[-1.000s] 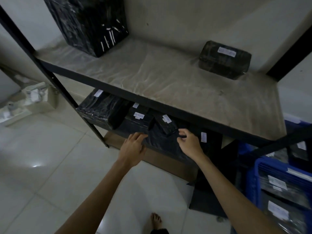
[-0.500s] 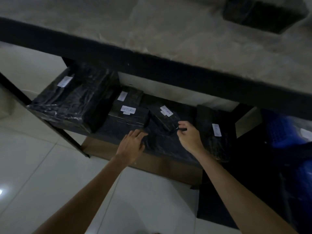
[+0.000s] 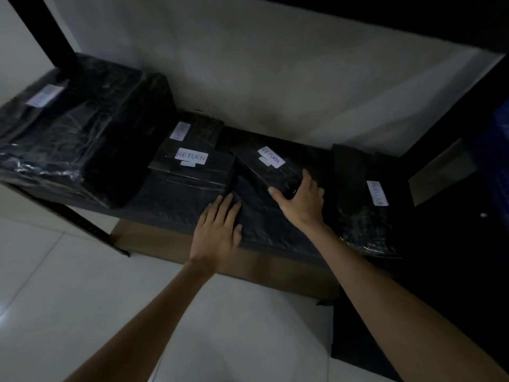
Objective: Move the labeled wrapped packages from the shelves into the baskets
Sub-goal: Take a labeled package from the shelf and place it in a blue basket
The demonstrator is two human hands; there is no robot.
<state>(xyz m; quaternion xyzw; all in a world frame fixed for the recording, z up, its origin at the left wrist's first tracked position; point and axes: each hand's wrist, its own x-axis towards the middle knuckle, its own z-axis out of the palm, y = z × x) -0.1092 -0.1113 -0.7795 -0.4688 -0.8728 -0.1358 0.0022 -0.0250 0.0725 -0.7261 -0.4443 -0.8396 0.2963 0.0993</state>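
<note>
On the dim lower shelf lie several black wrapped packages with white labels. My right hand (image 3: 301, 198) grips the near end of a small package marked RETURN (image 3: 271, 165), which lies tilted on a large flat black package (image 3: 264, 224). My left hand (image 3: 220, 227) rests flat, fingers together, on that flat package beside the corner of another RETURN package (image 3: 192, 168). A smaller labeled package (image 3: 192, 130) lies behind it. A big bulky package (image 3: 80, 128) fills the shelf's left end. At the right a labeled package (image 3: 366, 210) leans upright.
The black shelf post (image 3: 55, 31) stands at the upper left, and the shelf's front rail (image 3: 82, 227) runs down toward a brown board (image 3: 220, 257) under the packages. A blue basket (image 3: 500, 161) shows at the far right edge. White tiled floor (image 3: 68, 299) lies below.
The view has dropped under the upper shelf and closer to the lower one. My right hand has closed around the end of the small RETURN package; my left hand stays flat on the flat package.
</note>
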